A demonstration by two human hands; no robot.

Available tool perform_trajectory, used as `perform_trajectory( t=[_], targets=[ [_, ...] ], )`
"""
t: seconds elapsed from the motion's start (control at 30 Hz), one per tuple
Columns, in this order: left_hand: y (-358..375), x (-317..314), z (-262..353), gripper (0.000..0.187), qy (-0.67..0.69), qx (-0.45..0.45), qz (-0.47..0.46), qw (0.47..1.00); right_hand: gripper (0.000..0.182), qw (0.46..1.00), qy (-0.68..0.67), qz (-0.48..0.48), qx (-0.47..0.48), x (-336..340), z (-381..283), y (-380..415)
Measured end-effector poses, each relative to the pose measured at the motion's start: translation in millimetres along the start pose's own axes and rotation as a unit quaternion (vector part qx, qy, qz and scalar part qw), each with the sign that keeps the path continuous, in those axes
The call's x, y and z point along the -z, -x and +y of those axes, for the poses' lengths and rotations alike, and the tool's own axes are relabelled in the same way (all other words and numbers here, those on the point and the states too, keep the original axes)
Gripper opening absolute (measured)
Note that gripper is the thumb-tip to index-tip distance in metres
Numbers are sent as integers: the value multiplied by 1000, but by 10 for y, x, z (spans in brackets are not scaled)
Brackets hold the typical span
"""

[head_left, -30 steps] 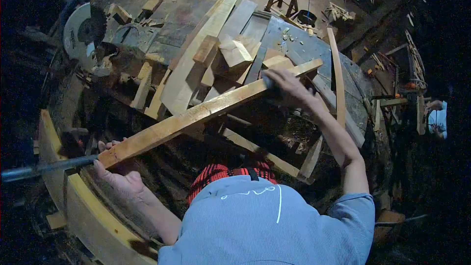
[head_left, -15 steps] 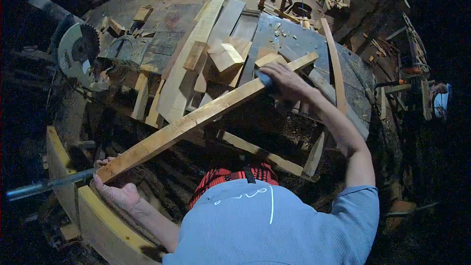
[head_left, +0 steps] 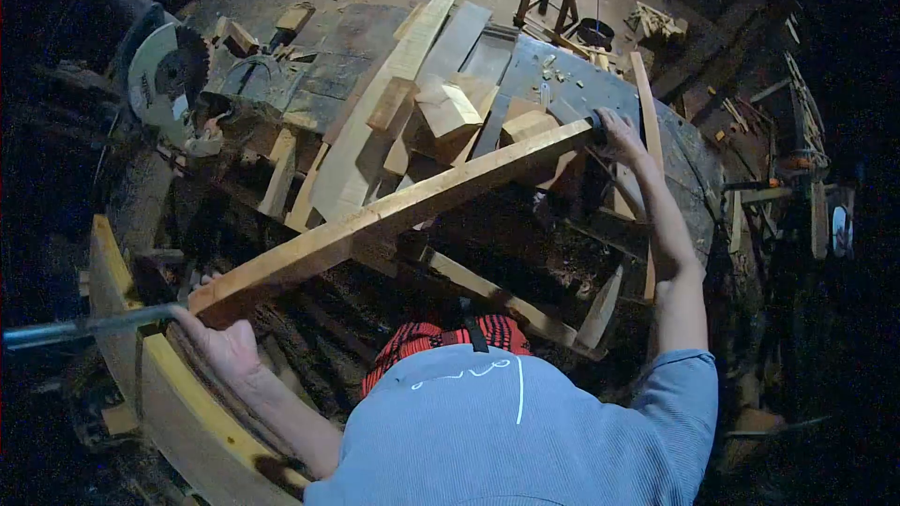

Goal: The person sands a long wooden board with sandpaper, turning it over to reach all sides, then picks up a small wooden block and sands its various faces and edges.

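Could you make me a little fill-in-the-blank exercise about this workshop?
1. The person's left hand holds the lower end of a long bar made of ____.
2. The fingers at the bar's upper end belong to the person's ____.
3. The toothed saw blade is on the picture's ____ side.
4. The patterned cloth below the shirt is black and ____.

Missing words: wood; right hand; left; red.

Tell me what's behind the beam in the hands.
Behind the beam, a brown block and a long pale board show, among other wood pieces; whatever the beam covers is hidden.
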State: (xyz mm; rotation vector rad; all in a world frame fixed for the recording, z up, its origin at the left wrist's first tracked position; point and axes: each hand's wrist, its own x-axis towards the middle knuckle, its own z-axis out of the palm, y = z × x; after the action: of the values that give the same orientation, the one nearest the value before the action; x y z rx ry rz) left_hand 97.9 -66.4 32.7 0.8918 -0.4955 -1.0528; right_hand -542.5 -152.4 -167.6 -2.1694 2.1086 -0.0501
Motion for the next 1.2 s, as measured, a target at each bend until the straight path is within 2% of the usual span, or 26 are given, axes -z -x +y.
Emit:
perform_trajectory(
  t=[0.07, 0.13, 0.17, 0.2, 0.27, 0.4, 0.43, 0.5, 0.6, 0.63, 0.67, 0.7, 0.77, 0.83, 0.87, 0.9, 0.93, 1.0, 1.03, 1.07, 1.13, 1.2],
  targets=[
    [-26, 2, 4, 46, 14, 19, -20, 1000, 83, 999, 35, 25, 12, 15, -152, 33],
    [-1, -48, -1, 51, 13, 49, 2, 999, 80, 993, -54, 82, 64, 297, -640, 156],
    [2, -57, 9, 45, 64, 67, -21, 995, 92, 995, -63, 71, 2, 181, -824, 93],
    [6, -72, -6, 45, 66, 64, -17, 996, 92, 996, -62, 70, 8, 155, -1021, 103],
    [12, -126, -6, 38, 17, 36, -55, 998, 91, 982, 11, 125, 138, 86, -1482, 202],
    [34, -200, -5, 34, 8, 11, -57, 998, 88, 953, -80, 194, 220, 531, -2488, 211],
    [53, -214, 11, 34, 7, 3, -53, 999, 69, 935, -142, 212, 245, 673, -2777, 222],
    [84, -253, 14, 40, 11, 4, -70, 997, 54, 890, -220, 251, 312, 919, -3344, 192],
    [129, -291, 48, 46, 25, 11, -110, 994, 63, 818, -327, 234, 411, 1480, -4304, 287],
    [150, -241, 67, 47, 31, 50, -52, 997, 69, 796, -349, 225, 441, 1603, -4577, 319],
    [159, -162, 98, 48, 37, 89, 5, 995, 76, 764, -338, 266, 481, 1667, -4806, 353],
    [162, -92, 123, 48, 37, 94, 1, 995, 77, 759, -347, 266, 484, 1687, -4997, 365],
    [141, 68, 174, 50, 97, 115, -102, 983, 80, 759, -349, 267, 480, 1722, -5071, 388],
    [108, 210, 154, 52, 163, 136, -198, 957, 73, 738, -352, 268, 510, 1737, -4998, 385],
    [104, 260, 118, 53, 197, 145, -240, 939, 73, 744, -348, 264, 506, 1719, -4937, 364],
    [244, -131, 128, 54, 58, 78, -122, 988, 73, 753, -325, 282, 498, 1699, -4857, 347],
    [385, -524, 140, 55, -99, 46, 10, 994, 72, 761, -303, 300, 490, 1683, -4773, 325],
    [170, -358, -1, 56, -61, -41, -101, 992, 70, 796, -299, 283, 444, 1578, -4489, 220],
    [141, -374, -1, 56, -61, -40, -104, 992, 71, 800, -317, 296, 413, 1521, -4299, 184],
    [117, -398, -8, 55, -60, -39, -94, 993, 72, 827, -286, 285, 392, 1417, -4091, 158],
    [71, -409, -37, 54, -59, -35, -88, 994, 74, 866, -239, 236, 369, 1253, -3697, 95],
    [56, -363, -78, 54, -93, -42, -106, 989, 74, 871, -228, 243, 360, 1200, -3526, 89]
  ],
)
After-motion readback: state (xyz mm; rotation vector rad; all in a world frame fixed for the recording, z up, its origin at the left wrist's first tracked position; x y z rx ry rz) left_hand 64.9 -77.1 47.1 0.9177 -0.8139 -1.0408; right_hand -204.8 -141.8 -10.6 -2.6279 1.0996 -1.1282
